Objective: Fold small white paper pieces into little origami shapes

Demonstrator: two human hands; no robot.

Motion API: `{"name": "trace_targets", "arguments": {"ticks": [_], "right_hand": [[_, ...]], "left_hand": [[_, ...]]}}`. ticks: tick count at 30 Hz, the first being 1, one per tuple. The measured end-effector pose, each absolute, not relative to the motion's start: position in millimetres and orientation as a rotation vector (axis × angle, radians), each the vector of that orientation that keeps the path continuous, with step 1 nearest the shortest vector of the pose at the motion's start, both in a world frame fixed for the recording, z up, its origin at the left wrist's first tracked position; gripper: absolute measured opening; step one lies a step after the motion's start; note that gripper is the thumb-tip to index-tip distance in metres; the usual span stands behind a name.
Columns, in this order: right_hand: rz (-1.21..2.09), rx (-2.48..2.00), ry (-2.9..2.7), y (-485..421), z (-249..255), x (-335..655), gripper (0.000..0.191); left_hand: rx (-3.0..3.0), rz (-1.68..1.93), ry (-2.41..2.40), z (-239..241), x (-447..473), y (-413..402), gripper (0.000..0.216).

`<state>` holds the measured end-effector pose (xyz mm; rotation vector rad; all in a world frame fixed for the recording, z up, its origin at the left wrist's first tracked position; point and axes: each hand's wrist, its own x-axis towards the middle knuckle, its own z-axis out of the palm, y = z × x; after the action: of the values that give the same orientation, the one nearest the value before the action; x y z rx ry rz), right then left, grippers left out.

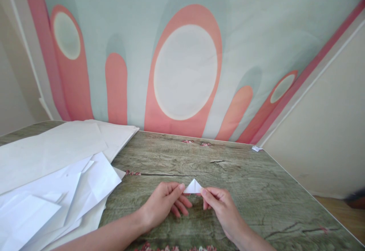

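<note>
A small folded paper triangle (194, 186), white with a crease down its middle, is held point-up over the table. My left hand (167, 199) pinches its left corner between thumb and index finger, the other fingers spread loosely below. At the right corner, my right hand (218, 203) grips it between thumb and fingertips. The paper's underside and the fingertips behind it are hidden.
White paper sheets (97, 179), some folded, lie in a loose heap at left, in front of large pale sheets (51, 148). A small folded white piece (257, 149) rests at the far right corner of the wood-patterned table (273, 190). A patterned backdrop (137, 34) hangs behind.
</note>
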<state>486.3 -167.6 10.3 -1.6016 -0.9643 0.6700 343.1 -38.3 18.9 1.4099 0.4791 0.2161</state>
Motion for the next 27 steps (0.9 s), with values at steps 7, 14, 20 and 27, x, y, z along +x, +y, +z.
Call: {"name": "trace_targets", "arguments": {"ticks": [7, 14, 20, 27], "right_hand": [[0.682, -1.586, -0.944, -168, 11, 486, 0.047], [0.679, -1.587, -0.994, -169, 7, 485, 0.045], [0.714, -1.486, -1.045, -170, 8, 477, 0.026], [0.700, -1.346, -1.030, -170, -2, 475, 0.041]], "left_hand": [[1.397, 0.221, 0.483, 20, 343, -37, 0.050], [1.466, 0.241, 0.466, 19, 341, -38, 0.046], [1.306, 0.275, 0.430, 22, 338, -44, 0.043], [1.195, 0.108, 0.286, 25, 337, -43, 0.039]]}}
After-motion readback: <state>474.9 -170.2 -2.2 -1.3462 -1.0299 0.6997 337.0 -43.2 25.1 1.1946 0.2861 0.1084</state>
